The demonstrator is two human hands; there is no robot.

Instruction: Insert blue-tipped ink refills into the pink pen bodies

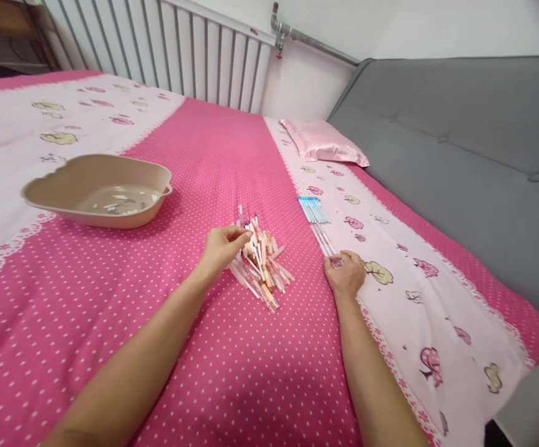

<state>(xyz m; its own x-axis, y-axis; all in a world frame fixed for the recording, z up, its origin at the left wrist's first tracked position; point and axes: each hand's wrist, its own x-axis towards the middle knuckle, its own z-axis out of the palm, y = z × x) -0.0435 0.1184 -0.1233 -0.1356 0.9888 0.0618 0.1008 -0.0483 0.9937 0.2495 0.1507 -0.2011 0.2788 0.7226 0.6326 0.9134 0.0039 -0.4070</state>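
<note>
A heap of pens [264, 264], mostly pink, orange, white and clear, lies loose in the middle of the pink dotted bedspread. My left hand [223, 249] reaches over the heap's left side, thumb and forefinger pinched together among the pens; whatever is between the fingertips is too small to make out. On the right, a row of blue pens [313, 210] lies side by side. Just below this row are a few clear, pale pens [323, 239], laid nearly parallel. My right hand [345, 273] has its fingers curled on the near end of one of these pale pens.
A beige plastic basin [97, 217] stands at the left with several small white and grey pieces in it. A pink satin pillow [323, 143] lies at the back right, beside a grey padded backrest [456, 118]. A white radiator [195, 53] stands along the wall.
</note>
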